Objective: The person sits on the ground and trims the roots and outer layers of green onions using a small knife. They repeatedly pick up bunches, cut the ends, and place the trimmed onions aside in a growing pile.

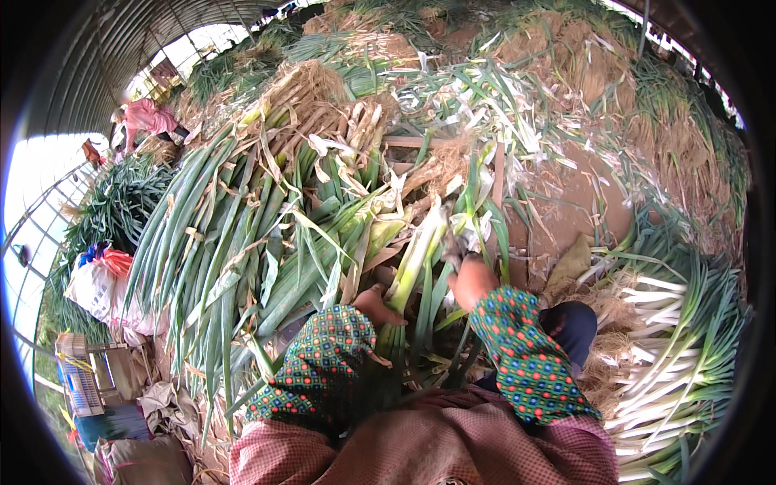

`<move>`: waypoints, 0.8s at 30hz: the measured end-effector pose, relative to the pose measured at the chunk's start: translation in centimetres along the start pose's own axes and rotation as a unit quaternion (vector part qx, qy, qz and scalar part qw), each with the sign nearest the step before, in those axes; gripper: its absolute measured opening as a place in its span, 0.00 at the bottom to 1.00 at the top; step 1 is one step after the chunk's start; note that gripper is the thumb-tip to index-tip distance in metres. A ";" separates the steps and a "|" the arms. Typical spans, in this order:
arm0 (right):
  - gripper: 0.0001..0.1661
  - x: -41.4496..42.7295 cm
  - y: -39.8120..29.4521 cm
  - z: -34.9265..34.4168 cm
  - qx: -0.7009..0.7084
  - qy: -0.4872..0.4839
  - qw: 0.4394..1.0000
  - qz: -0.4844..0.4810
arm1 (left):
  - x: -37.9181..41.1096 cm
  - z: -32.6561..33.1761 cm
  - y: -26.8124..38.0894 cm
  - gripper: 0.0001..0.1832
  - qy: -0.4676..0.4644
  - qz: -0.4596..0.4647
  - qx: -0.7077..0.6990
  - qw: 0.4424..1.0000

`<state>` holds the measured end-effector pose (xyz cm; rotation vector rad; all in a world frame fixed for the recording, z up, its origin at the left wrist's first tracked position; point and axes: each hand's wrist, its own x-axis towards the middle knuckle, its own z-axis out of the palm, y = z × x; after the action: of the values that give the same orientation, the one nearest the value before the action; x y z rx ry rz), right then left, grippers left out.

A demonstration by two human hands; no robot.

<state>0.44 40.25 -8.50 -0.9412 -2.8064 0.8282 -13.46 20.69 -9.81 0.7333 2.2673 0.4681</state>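
My left hand (379,305) is closed around the lower green part of a leek or large green onion (418,254), whose pale stem points away from me. Beside that stem, my right hand (473,282) grips a dark object (453,242), blurred and too unclear to name. Left of my hands lies a big heap of untrimmed stalks (242,230) with brown roots and dry outer leaves. To my right rest cleaned stalks (661,351) with white stems, their roots towards me.
Peeled leaves (497,103) litter the ground ahead. More rooted bundles (582,60) lie at the back. A white sack (103,291) and a small chair-like frame (103,376) stand at left. Another person (148,118) in pink bends over at the far left.
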 end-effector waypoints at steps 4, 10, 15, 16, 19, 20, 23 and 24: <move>0.28 -4.1 -2.3 -1.7 -0.018 -0.086 0.996 -0.013 | -1.3 -0.1 -1.5 0.57 -0.014 0.037 -0.095 0.995; 0.23 -0.6 0.1 -1.8 -0.012 -0.030 0.999 -0.028 | 0.2 -0.2 -4.3 0.48 -0.072 0.065 -0.119 0.988; 0.21 -11.8 -1.5 -4.4 0.021 -0.141 0.981 -0.129 | 0.1 0.5 -7.6 0.35 -0.117 0.138 -0.178 0.967; 0.22 -13.4 -1.4 -4.8 0.052 -0.154 0.973 -0.166 | -0.9 -0.7 -5.2 0.35 -0.151 0.059 -0.202 0.966; 0.25 -17.1 -1.0 -4.9 0.079 -0.167 0.961 -0.207 | -1.0 -1.1 -4.8 0.29 -0.140 0.072 -0.227 0.961; 0.26 -17.7 -1.3 -5.2 0.072 -0.181 0.960 -0.199 | -0.3 -0.5 -5.8 0.27 -0.128 0.097 -0.231 0.960; 0.28 -18.0 -1.9 -5.6 0.058 -0.206 0.960 -0.183 | -0.1 -0.7 -6.5 0.27 -0.135 0.077 -0.262 0.952; 0.28 -17.8 -2.0 -5.6 0.045 -0.217 0.961 -0.168 | -0.3 -0.9 -6.4 0.27 -0.134 0.079 -0.250 0.956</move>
<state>15.07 31.24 -0.87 -0.2718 -3.1138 1.2157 -16.32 15.45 -12.35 0.6675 1.7408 0.9184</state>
